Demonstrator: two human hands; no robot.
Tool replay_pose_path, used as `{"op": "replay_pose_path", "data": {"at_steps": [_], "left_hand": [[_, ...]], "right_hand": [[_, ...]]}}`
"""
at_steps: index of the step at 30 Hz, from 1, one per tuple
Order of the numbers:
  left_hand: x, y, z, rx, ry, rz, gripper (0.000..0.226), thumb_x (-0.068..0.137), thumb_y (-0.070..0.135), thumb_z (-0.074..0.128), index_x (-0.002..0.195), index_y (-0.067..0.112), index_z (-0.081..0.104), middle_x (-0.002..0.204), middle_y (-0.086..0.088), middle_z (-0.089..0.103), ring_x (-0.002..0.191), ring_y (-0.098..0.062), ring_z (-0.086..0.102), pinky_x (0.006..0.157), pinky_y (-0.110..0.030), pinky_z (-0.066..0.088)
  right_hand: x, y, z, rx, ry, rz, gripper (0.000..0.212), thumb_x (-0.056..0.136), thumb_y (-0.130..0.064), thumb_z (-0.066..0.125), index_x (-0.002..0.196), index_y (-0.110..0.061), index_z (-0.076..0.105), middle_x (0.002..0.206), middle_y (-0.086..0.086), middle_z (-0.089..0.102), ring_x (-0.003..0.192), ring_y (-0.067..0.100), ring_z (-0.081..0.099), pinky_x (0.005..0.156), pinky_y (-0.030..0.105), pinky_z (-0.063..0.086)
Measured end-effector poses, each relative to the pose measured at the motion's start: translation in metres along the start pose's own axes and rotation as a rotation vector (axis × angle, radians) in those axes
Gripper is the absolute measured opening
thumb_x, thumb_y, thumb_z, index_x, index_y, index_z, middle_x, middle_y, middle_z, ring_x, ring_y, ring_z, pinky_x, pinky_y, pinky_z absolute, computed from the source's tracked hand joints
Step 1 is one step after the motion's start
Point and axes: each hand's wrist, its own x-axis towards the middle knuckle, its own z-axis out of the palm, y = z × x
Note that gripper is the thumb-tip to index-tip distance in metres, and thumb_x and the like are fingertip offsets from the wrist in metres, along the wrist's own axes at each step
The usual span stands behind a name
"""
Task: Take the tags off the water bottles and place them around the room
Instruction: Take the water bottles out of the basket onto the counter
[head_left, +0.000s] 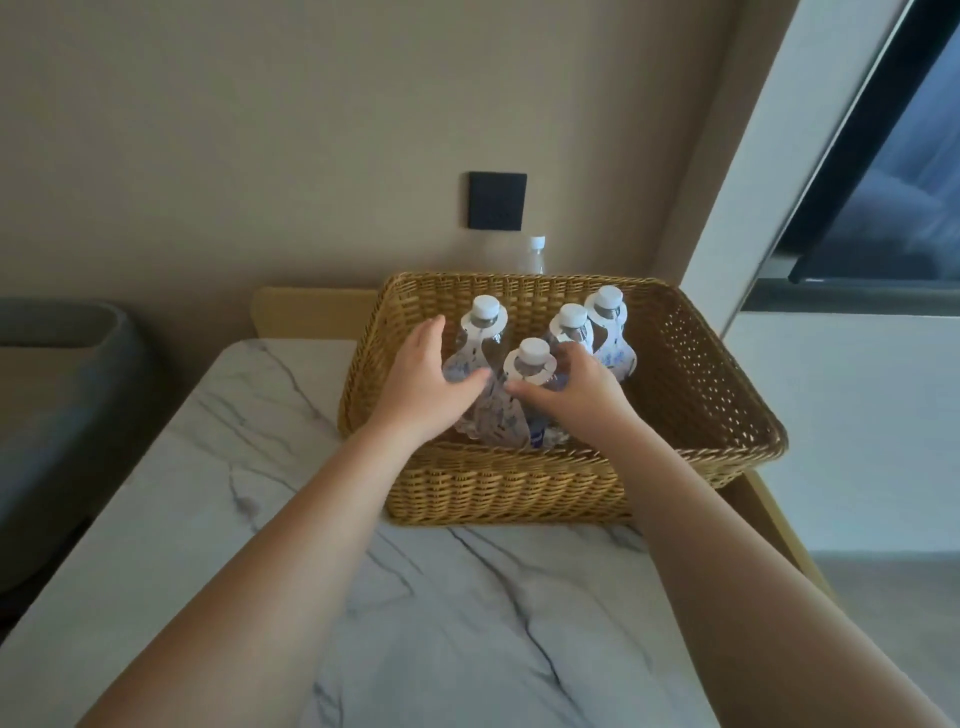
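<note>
Left hand (423, 382) reaches into the basket (691, 384), fingers loosely extended, thumb tip touching the tag (498, 410) hanging from the front bottle (534, 358). Not gripping anything that I can see; relaxed, released.

Right hand (574, 387) is on the other side of that same bottle, fingers curled in toward its neck just below the tag's collar. Can't tell whether it's actually gripping the bottle or the tag, or just touching.

Four bottles stand upright in the basket, white caps up, each with a white and blue paper tag looped over the neck: front bottle between the hands, back-left bottle (484, 317) just behind the left hand, middle bottle (571, 325) behind the right hand, back-right bottle (607, 306) beside it. All tags on.

Basket is wicker, sitting on the far right part of the marble-pattern tabletop (260, 493), right edge overhanging a bit.

A fifth bottle (535, 254) stands behind the basket against the wall; only its top shows. Black wall plate (497, 201) above it. Dark window (883, 197) far right. Grey seat (57, 395) left of the tabletop.
</note>
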Motion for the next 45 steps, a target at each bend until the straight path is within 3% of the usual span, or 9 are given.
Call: {"op": "replay_pose_path", "data": {"at_steps": [6, 9, 14, 19, 26, 29, 33, 39, 45], "left_hand": [[0.042, -0.008, 0.015, -0.091, -0.142, -0.139, 0.092, 0.077, 0.054, 0.069, 0.151, 0.027, 0.021, 0.159, 0.002, 0.022, 0.144, -0.022, 0.023, 0.110, -0.040, 0.024], [0.059, -0.007, 0.027, -0.214, -0.195, -0.164, 0.088, 0.071, 0.052, 0.076, 0.144, 0.027, 0.035, 0.146, 0.003, 0.043, 0.134, -0.021, 0.040, 0.094, -0.030, 0.033], [0.078, -0.009, 0.040, -0.278, -0.165, -0.246, 0.095, 0.066, 0.043, 0.084, 0.144, 0.021, 0.035, 0.142, -0.001, 0.050, 0.129, -0.023, 0.047, 0.101, -0.036, 0.039], [0.091, -0.012, 0.050, -0.231, -0.144, -0.235, 0.078, 0.065, 0.035, 0.085, 0.131, 0.019, 0.047, 0.126, -0.001, 0.059, 0.104, -0.016, 0.053, 0.082, -0.029, 0.039], [0.089, -0.016, 0.046, -0.142, -0.019, -0.152, 0.056, 0.061, 0.041, 0.086, 0.100, 0.024, 0.050, 0.084, 0.020, 0.049, 0.078, -0.005, 0.049, 0.056, -0.017, 0.030], [0.082, -0.009, 0.030, -0.196, 0.085, -0.115, 0.053, 0.062, 0.045, 0.084, 0.097, 0.030, 0.049, 0.083, 0.022, 0.051, 0.075, 0.006, 0.048, 0.057, -0.017, 0.032], [0.070, 0.015, -0.012, -0.258, 0.242, -0.053, 0.048, 0.056, 0.060, 0.078, 0.085, 0.038, 0.046, 0.084, 0.019, 0.058, 0.075, 0.007, 0.054, 0.057, -0.019, 0.037], [0.049, 0.040, -0.100, -0.270, 0.457, -0.067, 0.060, 0.049, 0.064, 0.076, 0.091, 0.028, 0.054, 0.087, 0.012, 0.066, 0.078, -0.006, 0.064, 0.067, -0.033, 0.053], [0.008, 0.026, -0.176, -0.110, 0.636, -0.135, 0.062, 0.049, 0.064, 0.072, 0.091, 0.022, 0.056, 0.089, 0.009, 0.064, 0.083, -0.011, 0.062, 0.070, -0.033, 0.050]], "right_hand": [[0.022, 0.007, 0.013, 0.007, -0.114, -0.003, 0.086, 0.061, -0.052, 0.082, 0.129, -0.018, 0.042, 0.117, -0.003, 0.056, 0.107, 0.016, 0.052, 0.084, 0.032, 0.045], [0.027, 0.009, 0.018, 0.004, -0.088, 0.006, 0.081, 0.060, -0.045, 0.085, 0.125, -0.020, 0.042, 0.107, -0.008, 0.054, 0.102, 0.014, 0.052, 0.078, 0.029, 0.041], [0.033, 0.012, 0.020, -0.018, -0.053, 0.061, 0.084, 0.059, -0.044, 0.086, 0.126, -0.017, 0.041, 0.105, -0.006, 0.053, 0.099, 0.014, 0.051, 0.076, 0.029, 0.039], [0.035, 0.014, 0.023, -0.028, -0.037, 0.070, 0.078, 0.059, -0.046, 0.085, 0.119, -0.017, 0.045, 0.102, -0.006, 0.056, 0.095, 0.014, 0.052, 0.072, 0.027, 0.039], [0.028, 0.009, 0.022, 0.049, 0.023, 0.007, 0.060, 0.062, -0.035, 0.085, 0.107, -0.018, 0.049, 0.091, -0.009, 0.058, 0.086, 0.011, 0.055, 0.066, 0.024, 0.041], [0.027, -0.001, 0.009, 0.111, 0.049, -0.046, 0.058, 0.064, -0.033, 0.084, 0.109, -0.023, 0.048, 0.090, -0.018, 0.056, 0.082, 0.000, 0.054, 0.063, 0.014, 0.040], [0.030, -0.026, -0.016, 0.193, 0.054, -0.127, 0.058, 0.065, -0.032, 0.083, 0.113, -0.025, 0.051, 0.097, -0.017, 0.060, 0.084, -0.003, 0.056, 0.063, 0.014, 0.042], [0.035, -0.087, -0.033, 0.277, -0.013, -0.300, 0.053, 0.069, -0.029, 0.082, 0.114, -0.022, 0.054, 0.106, -0.007, 0.065, 0.098, 0.009, 0.062, 0.072, 0.023, 0.051], [0.031, -0.156, -0.007, 0.523, -0.146, -0.421, 0.046, 0.071, -0.015, 0.081, 0.112, -0.014, 0.060, 0.100, -0.003, 0.071, 0.090, 0.008, 0.068, 0.077, 0.027, 0.056]]}}
